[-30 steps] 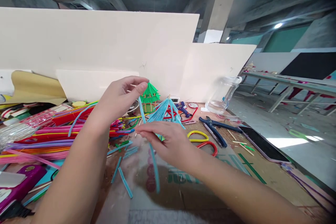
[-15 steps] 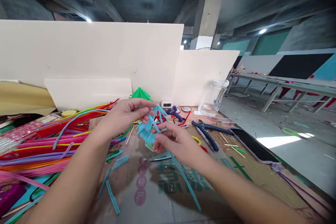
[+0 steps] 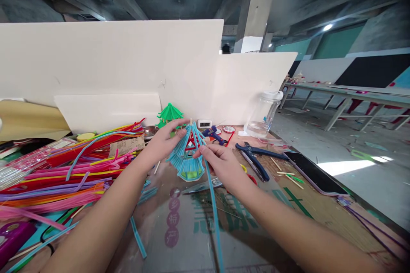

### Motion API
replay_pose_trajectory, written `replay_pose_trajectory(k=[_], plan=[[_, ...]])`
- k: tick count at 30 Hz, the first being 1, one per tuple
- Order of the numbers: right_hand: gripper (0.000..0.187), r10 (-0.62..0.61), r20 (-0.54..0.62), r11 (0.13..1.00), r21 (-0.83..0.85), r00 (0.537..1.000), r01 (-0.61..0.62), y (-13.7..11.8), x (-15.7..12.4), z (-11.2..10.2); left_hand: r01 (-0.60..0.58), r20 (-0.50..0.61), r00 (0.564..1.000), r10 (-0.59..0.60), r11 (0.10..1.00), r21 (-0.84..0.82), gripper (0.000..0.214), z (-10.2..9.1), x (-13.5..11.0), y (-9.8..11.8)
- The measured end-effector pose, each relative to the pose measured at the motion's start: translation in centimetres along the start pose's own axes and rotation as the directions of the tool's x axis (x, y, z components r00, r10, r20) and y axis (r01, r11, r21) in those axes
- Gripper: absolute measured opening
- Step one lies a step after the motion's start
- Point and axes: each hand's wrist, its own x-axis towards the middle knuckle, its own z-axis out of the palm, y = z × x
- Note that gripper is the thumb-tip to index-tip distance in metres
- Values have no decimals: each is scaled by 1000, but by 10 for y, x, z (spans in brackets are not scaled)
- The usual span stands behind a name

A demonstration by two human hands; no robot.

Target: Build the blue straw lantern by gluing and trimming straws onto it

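Observation:
A small cone-shaped roof model (image 3: pixel 187 158), covered with light-blue pipe cleaners over a red inner frame, stands on the work surface. My left hand (image 3: pixel 168 138) is at its upper left side, thumb and forefinger closed against the blue strips near the peak. My right hand (image 3: pixel 222 164) pinches a long light-blue pipe cleaner (image 3: pixel 214 209) at the model's right side. The strip's upper end lies against the roof, and its lower end hangs toward me. Scissors (image 3: pixel 201 186) lie just below the model, their handles partly behind my right hand.
Bundles of coloured pipe cleaners (image 3: pixel 77 172) spread over the left. Cut blue pieces (image 3: pixel 138 236) lie near my left forearm. A glue gun (image 3: pixel 215 135), pliers (image 3: pixel 256 158), a phone (image 3: pixel 315 172) and a clear jug (image 3: pixel 264 115) stand or lie to the right. Behind is a green roof model (image 3: pixel 169 113).
My left hand has let go of the blue strip and moved onto the roof's side. My right hand has brought the strip up against the model's right side; its tail now hangs straighter down.

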Motion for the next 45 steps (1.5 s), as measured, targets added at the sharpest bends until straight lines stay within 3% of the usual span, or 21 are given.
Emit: replay_pose_trajectory(k=[4, 8, 14, 20, 26, 32, 37, 42, 45], plan=[[33, 19, 77, 995, 96, 997, -27, 20, 0, 12, 17, 66, 998, -13, 998, -55, 52, 3, -1, 1], [32, 14, 91, 998, 65, 996, -20, 29, 1, 15, 67, 31, 997, -67, 998, 2, 53, -1, -1, 3], [33, 2, 133, 995, -96, 991, 11, 24, 5, 7, 86, -2, 996, -86, 995, 44, 47, -3, -1, 9], [32, -32, 117, 958, -279, 993, 64, 16, 4, 2, 50, 34, 998, -52, 998, 43, 47, -6, -3, 16], [32, 48, 171, 964, -266, 984, -1, 15, 3, 3, 24, 41, 999, -26, 999, 43, 45, -7, -4, 16], [34, -32, 154, 944, -319, 987, 80, 7, 1, 1, 54, -41, 998, -52, 998, 37, 46, -5, -1, 11], [35, -31, 149, 855, -508, 988, 103, 3, 15, -29, 61, -45, 997, -61, 998, 5, 42, -8, 2, 1], [41, 145, 213, 708, -705, 966, 50, 32, 31, -55, 61, -24, 998, -61, 998, 9, 41, -10, 1, 3], [41, 144, 161, 633, -773, 976, 34, 41, 34, -64, 69, -15, 997, -69, 997, 14, 43, -10, 1, 4]])
